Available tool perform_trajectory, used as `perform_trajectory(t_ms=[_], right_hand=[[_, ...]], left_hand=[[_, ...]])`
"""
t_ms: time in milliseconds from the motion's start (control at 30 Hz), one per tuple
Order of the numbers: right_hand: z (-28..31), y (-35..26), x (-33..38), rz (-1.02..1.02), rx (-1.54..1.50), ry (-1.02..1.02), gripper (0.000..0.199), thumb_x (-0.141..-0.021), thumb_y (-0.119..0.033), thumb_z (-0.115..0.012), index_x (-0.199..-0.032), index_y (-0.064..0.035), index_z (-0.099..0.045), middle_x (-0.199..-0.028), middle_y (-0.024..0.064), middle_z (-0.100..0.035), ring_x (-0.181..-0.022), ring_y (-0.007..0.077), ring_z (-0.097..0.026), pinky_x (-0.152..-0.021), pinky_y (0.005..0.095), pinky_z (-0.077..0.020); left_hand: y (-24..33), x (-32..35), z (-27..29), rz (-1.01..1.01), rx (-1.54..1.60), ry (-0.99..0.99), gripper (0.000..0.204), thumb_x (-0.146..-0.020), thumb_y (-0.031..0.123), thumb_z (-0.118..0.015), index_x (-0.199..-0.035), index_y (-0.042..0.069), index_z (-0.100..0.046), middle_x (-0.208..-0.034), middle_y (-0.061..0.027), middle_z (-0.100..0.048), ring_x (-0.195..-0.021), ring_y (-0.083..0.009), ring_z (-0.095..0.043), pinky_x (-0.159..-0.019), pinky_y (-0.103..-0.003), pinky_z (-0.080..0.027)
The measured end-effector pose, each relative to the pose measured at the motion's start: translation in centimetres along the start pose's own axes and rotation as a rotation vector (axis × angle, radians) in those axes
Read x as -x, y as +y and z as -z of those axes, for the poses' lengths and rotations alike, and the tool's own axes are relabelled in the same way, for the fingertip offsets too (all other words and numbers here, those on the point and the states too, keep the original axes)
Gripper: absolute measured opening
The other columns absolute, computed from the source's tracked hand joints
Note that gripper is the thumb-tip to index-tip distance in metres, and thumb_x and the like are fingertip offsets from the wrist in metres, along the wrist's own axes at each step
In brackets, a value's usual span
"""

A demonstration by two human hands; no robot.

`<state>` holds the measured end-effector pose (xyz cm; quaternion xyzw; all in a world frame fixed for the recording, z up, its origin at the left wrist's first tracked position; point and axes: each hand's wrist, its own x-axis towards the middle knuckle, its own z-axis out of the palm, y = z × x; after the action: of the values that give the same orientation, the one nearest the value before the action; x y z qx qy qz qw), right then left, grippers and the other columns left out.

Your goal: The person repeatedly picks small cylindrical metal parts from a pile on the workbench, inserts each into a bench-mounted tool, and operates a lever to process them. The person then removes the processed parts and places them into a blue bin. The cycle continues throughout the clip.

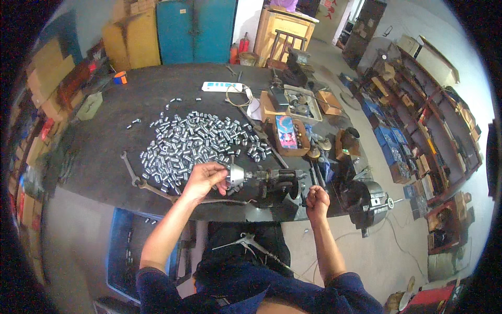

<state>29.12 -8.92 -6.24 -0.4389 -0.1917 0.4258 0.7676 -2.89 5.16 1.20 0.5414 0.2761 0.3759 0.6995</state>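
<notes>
Hiding pt. of chuck [237, 176], L hand [207, 179] (grip unclr.)

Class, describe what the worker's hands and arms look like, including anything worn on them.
The left hand and right hand are ungloved. Both forearms are bare, below short dark blue sleeves. No watch or bracelet is visible.
</notes>
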Motion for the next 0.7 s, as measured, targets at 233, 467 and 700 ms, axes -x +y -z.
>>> perform_trajectory(t_ms=[233, 467, 700], right_hand=[[-0.1, 2.2, -3.5, 0.033, 0.194, 0.106, 0.015, -0.077, -0.020, -0.049, -0.075, -0.0067, -0.054, -0.055, -0.0053, -0.043, -0.039, 0.0036, -0.030, -0.034, 0.0174, -0.0200], [-1.1, 1.6, -2.1, 0.010, 0.078, 0.161, 0.012, -0.076, -0.013, -0.047, -0.072, -0.0044, -0.054, -0.056, -0.0031, -0.043, -0.042, 0.0062, -0.034, -0.036, 0.0197, -0.0253], [0.1, 0.7, -0.8, 0.038, 0.170, -0.059, 0.023, -0.081, -0.029, -0.050, -0.078, -0.0068, -0.052, -0.057, -0.0053, -0.043, -0.043, 0.0032, -0.032, -0.036, 0.0175, -0.0216]], left_hand=[[0.8, 0.1, -0.3, 0.047, -0.069, 0.015, 0.014, -0.080, 0.007, -0.055, -0.082, -0.007, -0.054, -0.063, -0.0098, -0.056, -0.053, -0.0151, -0.056, -0.042, -0.025, -0.047], [0.0, 0.2, 0.1, -0.017, -0.032, -0.042, 0.014, -0.081, 0.008, -0.054, -0.085, -0.005, -0.051, -0.064, -0.0102, -0.056, -0.052, -0.0158, -0.056, -0.045, -0.026, -0.048], [-0.4, 0.0, -0.1, -0.013, -0.015, 0.009, 0.018, -0.083, 0.013, -0.051, -0.076, -0.004, -0.053, -0.057, -0.0095, -0.054, -0.044, -0.0151, -0.054, -0.039, -0.025, -0.045]])
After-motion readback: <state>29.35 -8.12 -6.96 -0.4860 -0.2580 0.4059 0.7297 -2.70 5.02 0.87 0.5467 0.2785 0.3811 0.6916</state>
